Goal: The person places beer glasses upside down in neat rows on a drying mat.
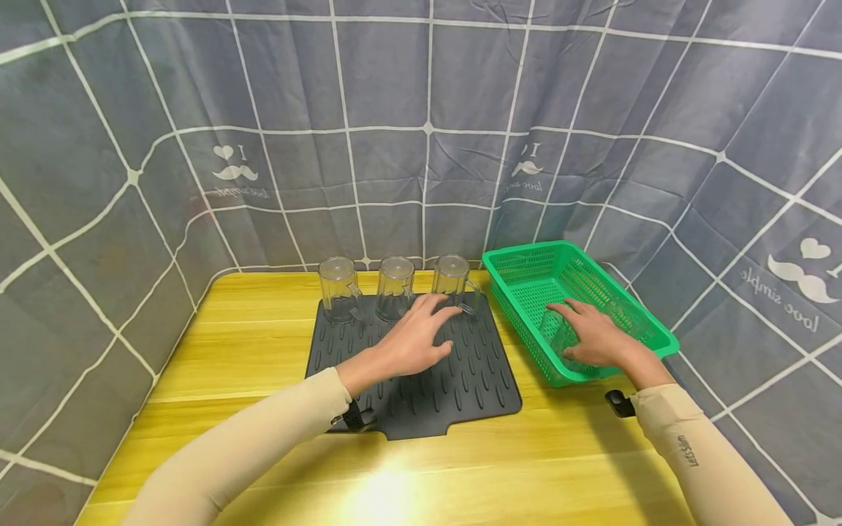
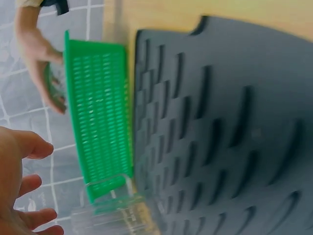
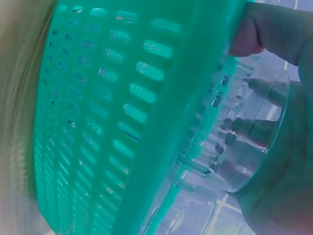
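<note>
Bare hands extend from cream sleeves: the left hand [image 1: 408,340], empty with fingers spread, hovers over a dark grey rubber mat [image 1: 454,380] with raised oval ridges. Behind it, along the mat's far edge, three clear glass mugs with handles stand in a row: left mug [image 1: 338,288], middle mug [image 1: 395,285], right mug [image 1: 451,275], the last nearest the left fingertips.

Just right of the mat sits a green perforated plastic basket [image 1: 536,288], its long side slanting away from the viewer. In its near part is a clear glass vessel [image 1: 561,337], directly under the right hand [image 1: 600,337], clearly the nearer of the two. The right fingers curve around the glass, but whether they grip it cannot be told. Its mouth faces the palm; the exact tilt of its long axis is unclear. Another clear glass [image 3: 193,208] lies beside it.

Everything rests on a yellow wood-grain desk [image 1: 250,329], enclosed by grey-blue curtains [image 1: 388,80] with white grid lines.
</note>
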A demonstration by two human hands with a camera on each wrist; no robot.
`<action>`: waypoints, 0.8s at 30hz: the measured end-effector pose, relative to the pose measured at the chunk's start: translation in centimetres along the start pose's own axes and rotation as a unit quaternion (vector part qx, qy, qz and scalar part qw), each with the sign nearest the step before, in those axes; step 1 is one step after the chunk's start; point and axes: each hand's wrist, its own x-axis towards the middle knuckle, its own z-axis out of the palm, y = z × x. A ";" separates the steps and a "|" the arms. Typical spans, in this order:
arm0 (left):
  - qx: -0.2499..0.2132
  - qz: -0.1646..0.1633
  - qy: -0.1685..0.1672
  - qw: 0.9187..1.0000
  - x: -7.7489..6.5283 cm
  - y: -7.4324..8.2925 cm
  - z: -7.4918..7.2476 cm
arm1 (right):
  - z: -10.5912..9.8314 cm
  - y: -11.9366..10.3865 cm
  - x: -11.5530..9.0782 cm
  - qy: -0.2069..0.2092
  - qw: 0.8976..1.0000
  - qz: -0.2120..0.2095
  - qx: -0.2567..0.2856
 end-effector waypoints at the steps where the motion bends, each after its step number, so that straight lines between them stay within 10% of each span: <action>1: -0.001 0.000 -0.006 1.000 -0.4 -0.1 0.2 | 0.0 0.0 0.0 0.000 1.000 0.000 0.002; 24: -0.003 -0.055 -0.082 0.995 -6.0 -2.3 3.5 | 0.0 0.2 -0.3 0.011 1.000 -0.002 0.006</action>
